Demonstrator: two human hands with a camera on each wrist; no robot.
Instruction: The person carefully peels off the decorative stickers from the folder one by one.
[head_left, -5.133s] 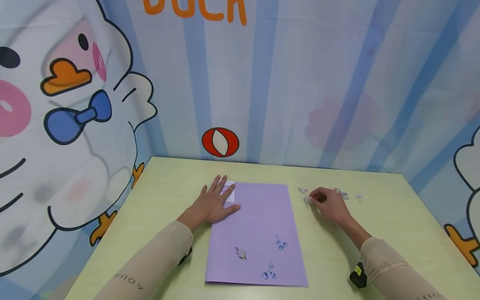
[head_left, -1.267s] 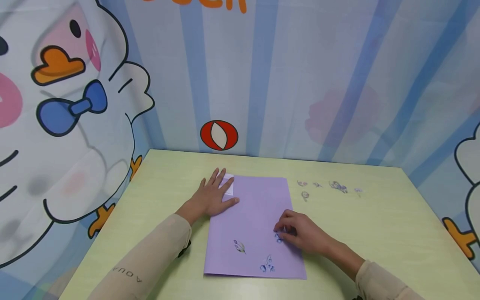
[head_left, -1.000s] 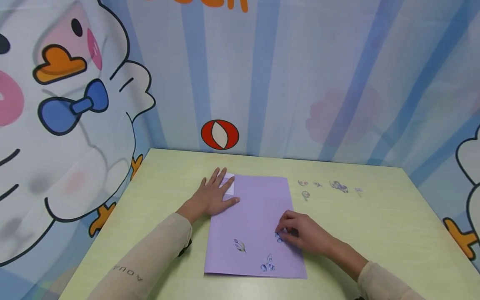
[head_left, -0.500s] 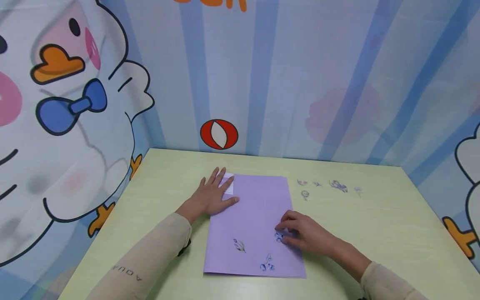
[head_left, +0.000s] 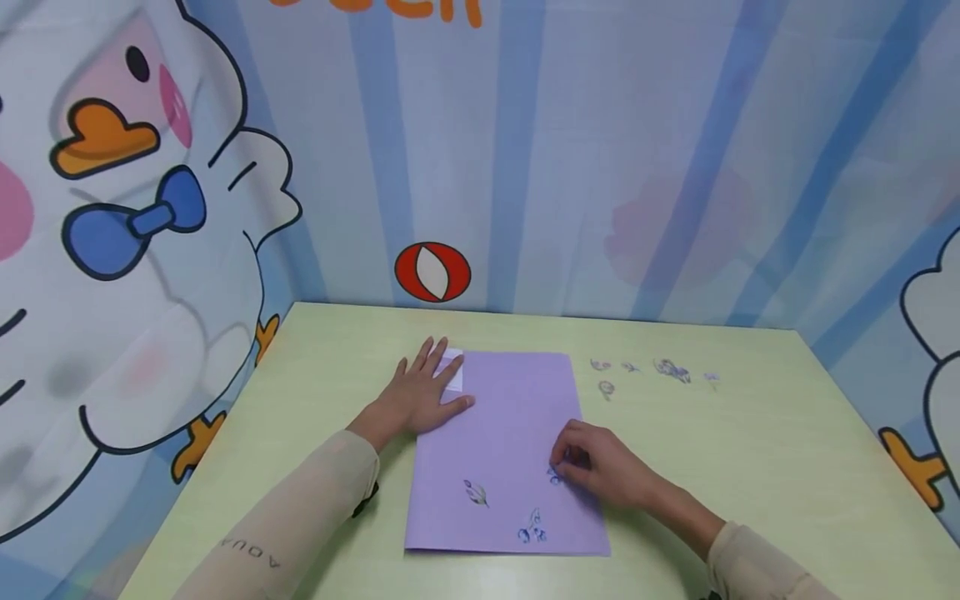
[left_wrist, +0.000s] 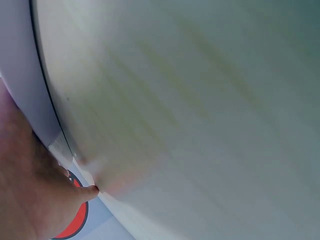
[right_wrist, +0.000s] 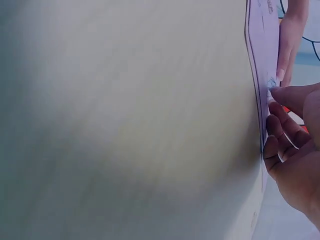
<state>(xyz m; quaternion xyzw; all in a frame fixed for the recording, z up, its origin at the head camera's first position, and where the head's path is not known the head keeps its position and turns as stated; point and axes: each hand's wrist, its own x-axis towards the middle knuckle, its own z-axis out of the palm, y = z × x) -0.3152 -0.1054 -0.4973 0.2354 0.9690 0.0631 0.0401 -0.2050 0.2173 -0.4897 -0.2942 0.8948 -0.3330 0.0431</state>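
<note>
A purple paper sheet (head_left: 510,425) lies on the pale table. My left hand (head_left: 420,396) is spread flat over its upper left corner, fingers straight, partly covering a white patch (head_left: 455,379). At the sheet's right edge, thumb and forefinger of my right hand (head_left: 607,468) pinch at a blue berry sticker (head_left: 553,477), hiding its upper part. In the right wrist view, the thumb (right_wrist: 285,95) reaches to the sticker and the other fingers curl below. Lower on the sheet are another berry sticker (head_left: 532,528) and a flower-bud sticker (head_left: 476,493).
On the table (head_left: 750,467), right of the sheet, lie several small stickers: a round rose-like one (head_left: 606,389), a larger dark purple one (head_left: 672,371) and a pale flower (head_left: 712,379) among them. A fabric backdrop (head_left: 562,167) with duck drawings stands behind the table.
My right hand has left the round sticker beside the sheet and come to the berry sticker. There its thumb and forefinger parted slightly, then closed again. My left hand has stayed put.
</note>
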